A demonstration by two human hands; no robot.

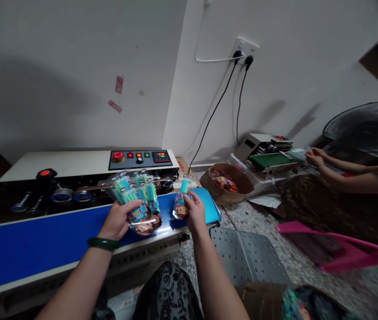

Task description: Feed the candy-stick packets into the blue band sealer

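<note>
From your head view, your left hand (119, 218) clasps a fanned bunch of clear plastic packets of turquoise sticks (137, 200) over the blue conveyor belt (35, 242). Your right hand (193, 212) pinches one clear packet with a cartoon face (182, 202) at the belt's end; keep it flat and square to the sealer.

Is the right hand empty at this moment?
No: the right hand grips one clear packet over the blue belt, while the left hand holds a bunch of packets.
</note>
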